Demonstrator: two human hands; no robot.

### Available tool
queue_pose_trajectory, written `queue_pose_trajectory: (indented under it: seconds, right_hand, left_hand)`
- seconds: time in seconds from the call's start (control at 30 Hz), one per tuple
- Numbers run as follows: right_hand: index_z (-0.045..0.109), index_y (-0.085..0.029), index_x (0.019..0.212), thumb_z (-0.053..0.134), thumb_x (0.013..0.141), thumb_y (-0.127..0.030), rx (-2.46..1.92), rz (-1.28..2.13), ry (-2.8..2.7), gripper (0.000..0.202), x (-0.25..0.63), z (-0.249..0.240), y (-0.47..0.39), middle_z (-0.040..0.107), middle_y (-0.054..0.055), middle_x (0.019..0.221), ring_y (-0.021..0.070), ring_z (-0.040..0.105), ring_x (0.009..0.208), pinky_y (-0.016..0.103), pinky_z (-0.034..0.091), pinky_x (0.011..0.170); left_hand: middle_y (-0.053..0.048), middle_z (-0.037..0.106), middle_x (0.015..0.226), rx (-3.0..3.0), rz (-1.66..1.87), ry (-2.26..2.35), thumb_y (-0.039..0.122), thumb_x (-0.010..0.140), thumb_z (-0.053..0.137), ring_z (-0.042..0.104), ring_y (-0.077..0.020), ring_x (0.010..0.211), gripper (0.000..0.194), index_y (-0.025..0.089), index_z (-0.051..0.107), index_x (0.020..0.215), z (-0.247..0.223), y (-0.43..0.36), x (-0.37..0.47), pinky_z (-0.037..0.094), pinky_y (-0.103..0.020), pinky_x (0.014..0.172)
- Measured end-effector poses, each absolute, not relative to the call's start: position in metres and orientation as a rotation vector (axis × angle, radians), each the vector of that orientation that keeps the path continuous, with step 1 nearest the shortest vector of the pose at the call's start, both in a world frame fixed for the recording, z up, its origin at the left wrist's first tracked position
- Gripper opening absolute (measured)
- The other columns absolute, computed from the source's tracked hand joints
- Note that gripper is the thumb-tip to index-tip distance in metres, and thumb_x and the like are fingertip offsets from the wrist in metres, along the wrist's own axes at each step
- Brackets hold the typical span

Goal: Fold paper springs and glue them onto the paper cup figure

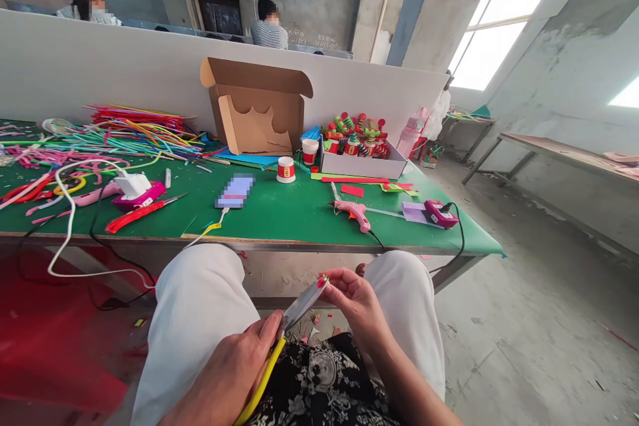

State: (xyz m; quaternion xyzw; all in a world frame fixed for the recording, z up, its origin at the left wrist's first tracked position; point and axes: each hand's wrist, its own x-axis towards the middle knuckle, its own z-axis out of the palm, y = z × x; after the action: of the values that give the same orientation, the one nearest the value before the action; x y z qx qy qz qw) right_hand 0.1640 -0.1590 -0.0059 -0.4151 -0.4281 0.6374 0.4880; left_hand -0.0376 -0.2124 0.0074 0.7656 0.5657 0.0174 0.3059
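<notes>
Though small, red piece point(322, 282) between fingers point(344, 274)

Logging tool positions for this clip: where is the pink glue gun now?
In the head view, the pink glue gun lies right of centre on the green table.

A phone point(235, 191) on the green table point(279, 219) lies under pixelation, its screen unreadable. Fingers of the right hand point(353, 296) partly hide a small red piece point(322, 281) at the scissors' point(303, 305) tip, too small to identify; handwriting on the far wall point(319, 38) is too faint to read.
</notes>
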Motion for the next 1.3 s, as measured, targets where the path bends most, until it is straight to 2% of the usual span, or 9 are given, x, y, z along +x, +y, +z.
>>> queue_pose_trajectory:
  seconds: [0.27, 0.37, 0.5, 0.57, 0.73, 0.97, 1.07, 1.2, 1.3]
  right_hand:
    - [0.068, -0.018, 0.086, 0.081, 0.065, -0.044, -1.023, 1.555, -1.025, 0.035, 0.163, -0.004, -0.16, 0.071, 0.003, 0.08, 0.0175, 0.068, 0.076, 0.033, 0.053, 0.08]
    - [0.068, -0.018, 0.086, 0.081, 0.066, -0.042, -1.024, 1.548, -0.999, 0.033, 0.163, -0.003, -0.159, 0.07, 0.003, 0.082, 0.0165, 0.067, 0.075, 0.032, 0.053, 0.079]
    - [0.068, -0.018, 0.083, 0.082, 0.065, -0.038, -0.987, 1.523, -0.915, 0.03, 0.165, -0.003, -0.155, 0.067, 0.001, 0.083, 0.0108, 0.061, 0.069, 0.025, 0.05, 0.072]
    - [0.069, -0.018, 0.083, 0.083, 0.064, -0.037, -0.945, 1.571, -0.853, 0.03, 0.166, -0.004, -0.153, 0.067, 0.0, 0.083, 0.0085, 0.058, 0.065, 0.022, 0.049, 0.067]
    - [0.069, -0.019, 0.104, 0.083, 0.065, -0.037, -0.864, 1.735, -0.744, 0.045, 0.163, -0.007, -0.153, 0.069, 0.003, 0.084, 0.0087, 0.059, 0.066, 0.023, 0.05, 0.068]
    - [0.066, -0.017, 0.084, 0.084, 0.063, -0.031, -0.835, 1.797, -0.654, 0.031, 0.162, -0.007, -0.152, 0.071, 0.003, 0.081, 0.0076, 0.06, 0.061, 0.02, 0.051, 0.064]
    - [0.063, -0.017, 0.078, 0.086, 0.061, -0.029, -0.837, 1.821, -0.615, 0.031, 0.162, -0.007, -0.15, 0.072, 0.005, 0.084, 0.0092, 0.063, 0.064, 0.022, 0.053, 0.068]
    - [0.066, -0.016, 0.088, 0.085, 0.063, -0.029, -0.835, 1.837, -0.625, 0.034, 0.161, -0.009, -0.15, 0.073, 0.006, 0.092, 0.0111, 0.066, 0.069, 0.025, 0.054, 0.073]
    - [0.07, -0.015, 0.089, 0.085, 0.063, -0.029, -0.823, 1.841, -0.654, 0.033, 0.161, -0.01, -0.151, 0.072, 0.003, 0.086, 0.0097, 0.065, 0.069, 0.022, 0.054, 0.072]
  left_hand:
    - [-0.005, 0.07, 0.094, 2.047, 0.241, 1.479, 0.023, 0.087, 0.04, 0.069, -0.0188, 0.081, 0.036, 0.026, 0.049, 0.121, -0.01, -0.218, -0.042, 0.049, -0.022, 0.071]
    - [-0.003, 0.07, 0.086, 2.013, 0.414, 1.495, 0.027, 0.087, 0.041, 0.067, -0.0169, 0.073, 0.035, 0.026, 0.05, 0.121, -0.021, -0.218, -0.043, 0.048, -0.02, 0.066]
    - [0.003, 0.061, 0.062, 1.94, 0.684, 1.557, 0.039, 0.09, 0.039, 0.058, -0.0138, 0.054, 0.032, 0.023, 0.052, 0.115, -0.031, -0.211, -0.049, 0.044, -0.018, 0.053]
    - [0.005, 0.056, 0.057, 1.92, 0.754, 1.567, 0.041, 0.091, 0.039, 0.054, -0.0128, 0.049, 0.033, 0.021, 0.051, 0.114, -0.034, -0.208, -0.05, 0.041, -0.018, 0.049]
    - [0.005, 0.053, 0.056, 1.911, 0.744, 1.535, 0.04, 0.091, 0.038, 0.05, -0.0119, 0.048, 0.028, 0.022, 0.053, 0.105, -0.035, -0.206, -0.045, 0.039, -0.019, 0.048]
    - [0.004, 0.06, 0.06, 1.899, 0.607, 1.533, 0.034, 0.092, 0.035, 0.054, -0.0118, 0.051, 0.027, 0.022, 0.054, 0.108, -0.023, -0.211, -0.039, 0.04, -0.019, 0.052]
    - [0.003, 0.061, 0.061, 1.9, 0.553, 1.529, 0.034, 0.092, 0.034, 0.055, -0.0128, 0.053, 0.03, 0.021, 0.054, 0.11, -0.017, -0.212, -0.038, 0.04, -0.02, 0.053]
    - [0.0, 0.065, 0.068, 1.895, 0.461, 1.535, 0.032, 0.091, 0.032, 0.061, -0.0152, 0.06, 0.034, 0.021, 0.053, 0.116, -0.014, -0.213, -0.038, 0.043, -0.021, 0.058]
    - [-0.004, 0.071, 0.091, 1.92, 0.381, 1.508, 0.024, 0.086, 0.037, 0.066, -0.017, 0.076, 0.043, 0.023, 0.046, 0.128, -0.015, -0.214, -0.039, 0.047, -0.022, 0.066]
